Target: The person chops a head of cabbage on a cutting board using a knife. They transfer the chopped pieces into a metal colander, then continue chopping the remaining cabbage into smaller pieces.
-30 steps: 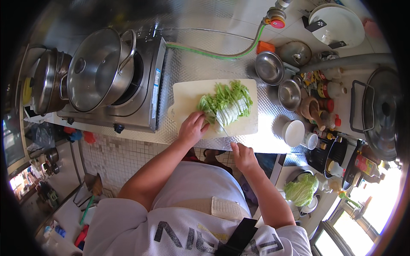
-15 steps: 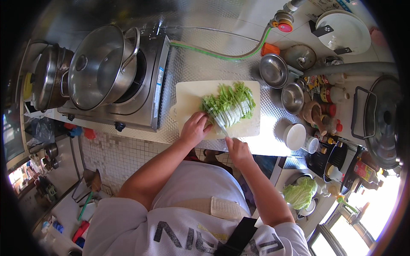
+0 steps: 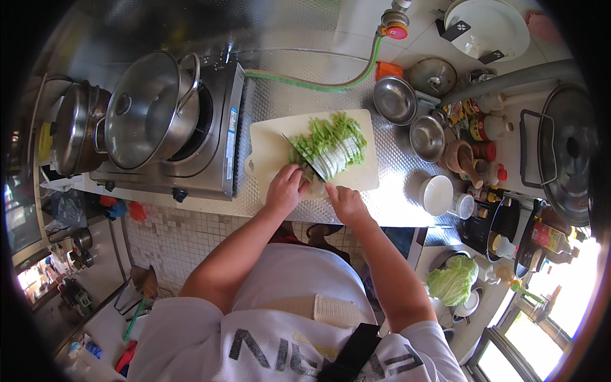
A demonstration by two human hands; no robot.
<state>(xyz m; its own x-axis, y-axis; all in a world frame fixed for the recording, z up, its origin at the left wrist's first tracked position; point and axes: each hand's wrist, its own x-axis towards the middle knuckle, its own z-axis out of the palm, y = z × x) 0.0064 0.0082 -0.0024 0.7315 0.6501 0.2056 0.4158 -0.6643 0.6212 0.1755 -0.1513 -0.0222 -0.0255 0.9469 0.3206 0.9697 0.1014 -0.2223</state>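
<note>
Sliced leafy cabbage (image 3: 340,149), green at the far side and white nearer me, lies in a row of strips on a cream cutting board (image 3: 264,137). My right hand (image 3: 348,205) is closed round the handle of a kitchen knife (image 3: 304,158). Its dark blade slants up and left across the left end of the row. On the other side of the blade, the curled fingers of my left hand (image 3: 286,189) press on the uncut end of the cabbage, close to the edge. Part of that end is hidden under the fingers.
Left of the board stands a gas stove (image 3: 216,159) bearing a large lidded steel pot (image 3: 149,114). Steel bowls (image 3: 394,100), a wooden mortar (image 3: 458,156), a white bowl (image 3: 436,195) and several bottles line the right side. A cabbage head (image 3: 452,281) sits lower right.
The knife has swung to a steeper slant, showing more of its blade, and sits farther left along the cabbage. The board appears slightly tilted and shifted left. Both hands stay close together.
</note>
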